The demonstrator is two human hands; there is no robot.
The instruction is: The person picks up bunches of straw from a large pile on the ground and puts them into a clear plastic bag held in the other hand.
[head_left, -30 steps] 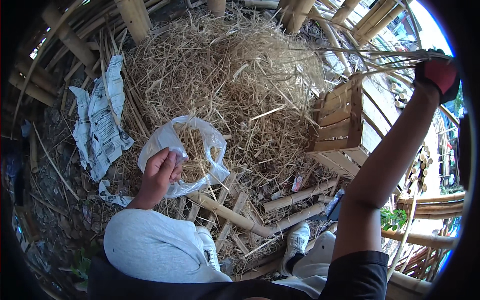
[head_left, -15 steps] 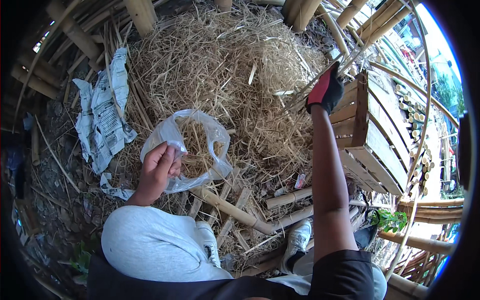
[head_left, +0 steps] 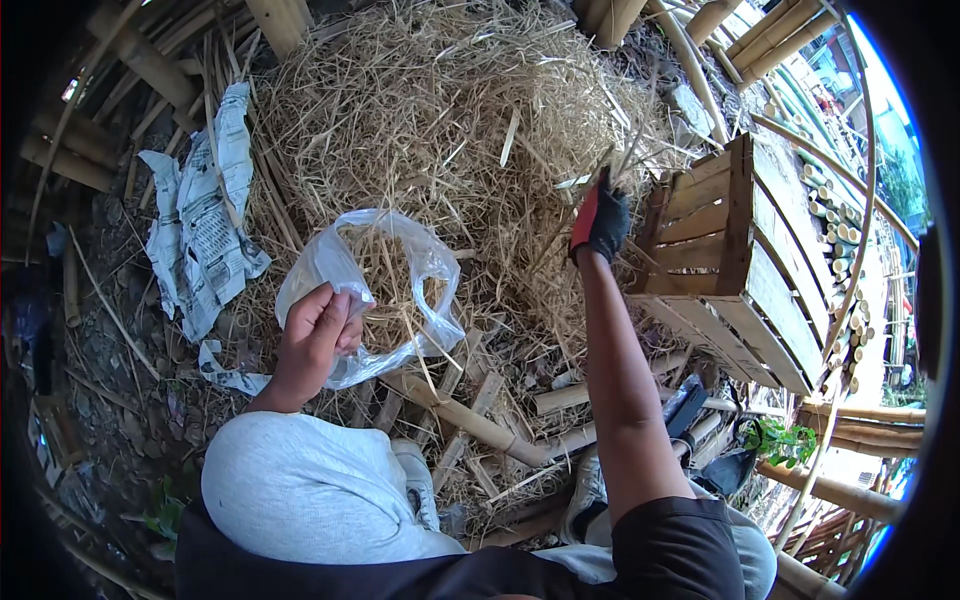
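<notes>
My bare left hand (head_left: 318, 340) pinches the rim of a clear plastic bag (head_left: 437, 268). The bag's mouth is spread wide, and some straw-like shavings (head_left: 385, 275) show inside it. My right hand (head_left: 603, 222), in a red and black glove, is closed around a few thin dry strips (head_left: 630, 150) that stick out past the fingers. It hovers over the right side of a big pile of dry shavings (head_left: 430, 120), left of a wooden crate (head_left: 745, 250). The glove hides how many strips are in the grip.
Torn newspaper sheets (head_left: 205, 215) lie left of the bag. Bamboo pieces (head_left: 470, 425) are scattered before my shoes. Cut bamboo poles (head_left: 845, 270) are stacked beyond the crate, and upright bamboo posts (head_left: 280, 25) stand along the far side. A dark phone-like object (head_left: 685, 403) lies near my right forearm.
My right hand has swung left and a little nearer, away from the crate, with the strips still in it. My left hand keeps its hold on the bag.
</notes>
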